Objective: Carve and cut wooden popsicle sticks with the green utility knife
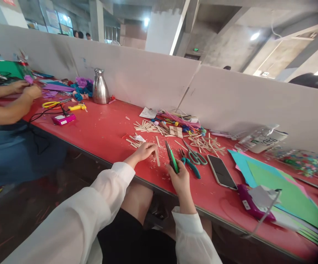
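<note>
My right hand is wrapped round a green utility knife, its dark blade pointing away from me. To its left, my left hand pinches a wooden craft stick that slants down over the red table. Small wood shavings lie scattered around both hands. Just right of the knife are teal-handled pliers and grey-green scissors. Beyond my hands, loose craft sticks lie in a pile, and more sticks are heaped further right.
A phone, coloured paper sheets and a purple box with tissue occupy the right side. A steel jug stands by the white partition. At left, another person's hands work near a yellow glue gun.
</note>
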`<state>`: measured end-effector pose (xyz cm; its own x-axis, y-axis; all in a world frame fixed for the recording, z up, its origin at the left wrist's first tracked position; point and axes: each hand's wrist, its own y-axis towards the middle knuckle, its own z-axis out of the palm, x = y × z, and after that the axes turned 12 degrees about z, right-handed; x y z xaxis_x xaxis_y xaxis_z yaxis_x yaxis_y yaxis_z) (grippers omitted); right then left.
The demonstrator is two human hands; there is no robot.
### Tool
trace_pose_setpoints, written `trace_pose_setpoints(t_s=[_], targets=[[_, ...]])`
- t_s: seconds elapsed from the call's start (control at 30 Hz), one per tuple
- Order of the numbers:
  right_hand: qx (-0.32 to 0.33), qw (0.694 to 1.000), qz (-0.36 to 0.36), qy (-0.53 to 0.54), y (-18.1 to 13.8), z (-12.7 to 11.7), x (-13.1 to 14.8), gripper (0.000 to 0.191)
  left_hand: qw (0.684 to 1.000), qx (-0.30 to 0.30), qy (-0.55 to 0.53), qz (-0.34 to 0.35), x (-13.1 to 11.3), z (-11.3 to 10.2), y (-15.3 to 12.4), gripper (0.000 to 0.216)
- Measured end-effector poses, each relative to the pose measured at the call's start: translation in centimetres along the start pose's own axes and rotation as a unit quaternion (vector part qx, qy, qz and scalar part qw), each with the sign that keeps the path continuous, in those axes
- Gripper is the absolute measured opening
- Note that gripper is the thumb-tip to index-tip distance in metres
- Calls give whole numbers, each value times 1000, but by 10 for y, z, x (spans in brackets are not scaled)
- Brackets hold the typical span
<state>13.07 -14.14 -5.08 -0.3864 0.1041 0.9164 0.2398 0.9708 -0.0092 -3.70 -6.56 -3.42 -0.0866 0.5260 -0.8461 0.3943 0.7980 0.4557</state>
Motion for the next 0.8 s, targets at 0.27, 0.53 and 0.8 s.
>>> trace_pose_setpoints(t_s=[0.27,0.53,0.8], targets=[[-58,998,-27,13,-43,-6,-2,39,994,11,93,49,11,1,-1,35],[-60,992,-83,-70,-64,-9,1,33,990,27,123,68,9,3,-1,35],[-85,981,-125,-118,-67,-3,9,35,985,25,150,78,6,4,-2,32]])
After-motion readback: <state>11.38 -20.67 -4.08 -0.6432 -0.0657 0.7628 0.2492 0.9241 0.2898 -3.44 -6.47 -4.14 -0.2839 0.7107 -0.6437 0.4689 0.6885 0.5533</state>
